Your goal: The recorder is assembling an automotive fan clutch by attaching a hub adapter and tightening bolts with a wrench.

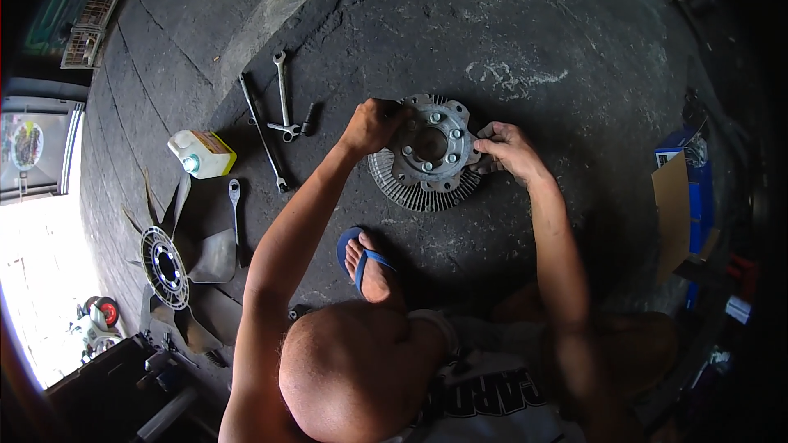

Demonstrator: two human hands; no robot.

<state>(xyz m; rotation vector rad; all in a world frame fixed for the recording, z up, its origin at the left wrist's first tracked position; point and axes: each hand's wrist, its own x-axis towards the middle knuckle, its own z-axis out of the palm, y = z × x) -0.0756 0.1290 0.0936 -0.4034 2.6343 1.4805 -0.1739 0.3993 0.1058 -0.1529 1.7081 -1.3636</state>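
Note:
A round grey metal fan clutch (424, 197) with radial cooling fins lies on the dark floor before me. Its upper side carries a lobed flange (450, 171) with several bolt heads round a central hole. My left hand (377, 125) is curled closed at the upper left edge of the flange, and its fingertips are partly hidden. On the opposite side, my right hand (510, 152) grips the rim, thumb on top and fingers lower down at the edge.
Left of the clutch lie a combination wrench (281, 90), a long bar (261, 127), a dark socket (309, 118) and a ratchet (235, 205). Beyond them are a white jug (205, 154) and a bladed fan (212, 258). Blue boxes (700, 197) stand far right; my sandaled foot (371, 269) is near.

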